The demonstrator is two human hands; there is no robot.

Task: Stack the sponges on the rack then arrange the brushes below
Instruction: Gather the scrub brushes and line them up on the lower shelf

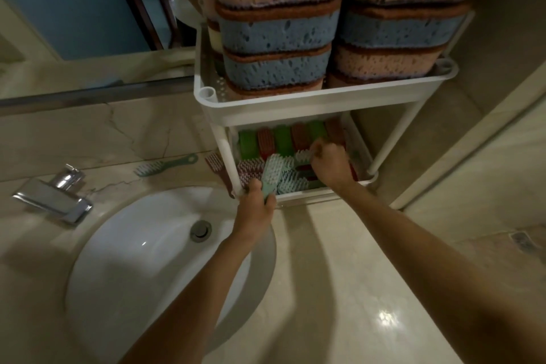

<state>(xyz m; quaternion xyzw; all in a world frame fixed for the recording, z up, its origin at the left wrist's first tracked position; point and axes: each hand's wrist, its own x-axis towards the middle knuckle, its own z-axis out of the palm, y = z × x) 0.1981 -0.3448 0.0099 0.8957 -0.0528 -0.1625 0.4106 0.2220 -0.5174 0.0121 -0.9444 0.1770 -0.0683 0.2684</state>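
Reaching forward with both bare arms, nearly straight, across the counter [339,275] to the lower shelf [310,195] of the white rack [295,97]. Gripping a mint brush [271,173] by its handle with the left hand [255,201], fingers curled round it at the shelf's near left corner, bristles tilted up and away. Holding the right hand [329,164] farther in, palm down, fingers curled onto a pale-bristled brush [303,155] near the middle of the shelf. Along the far side, a row of green and red brushes [283,142] set on edge; nearer, a loose heap of maroon and mint ones. On the top shelf, sponges [280,29] stacked in two tall columns, blue and pink. Left on the counter, a green brush [165,167] and a maroon brush [215,164] just beside the rack's leg, beyond the sink [133,245] and tap [53,192].
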